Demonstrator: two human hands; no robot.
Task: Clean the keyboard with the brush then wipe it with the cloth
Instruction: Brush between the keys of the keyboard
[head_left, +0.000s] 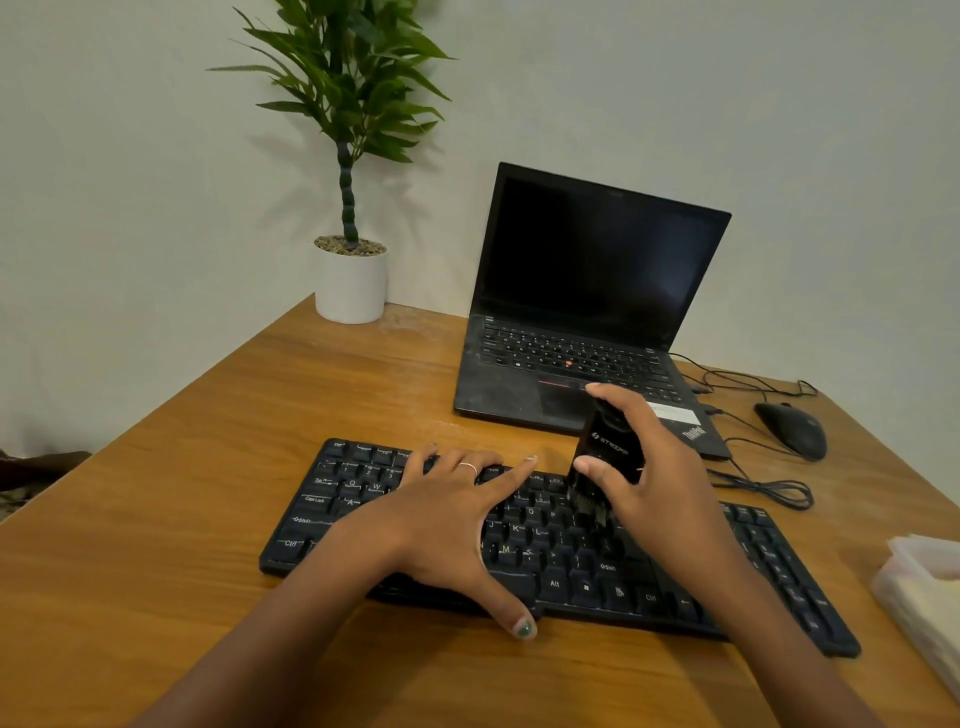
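A black keyboard (571, 566) lies across the wooden table in front of me. My left hand (452, 514) lies flat on its left half with fingers spread and the thumb at the front edge. My right hand (654, 467) grips a black brush (608, 452) upright, its dark bristles touching the keys near the middle of the upper rows. At the right edge of the view a pale folded cloth (930, 587) rests inside a clear container.
An open black laptop (582, 312) with a dark screen stands just behind the keyboard. A black mouse (792, 428) and loose cables (763, 488) lie at the back right. A potted plant (350, 280) occupies the table's far left corner.
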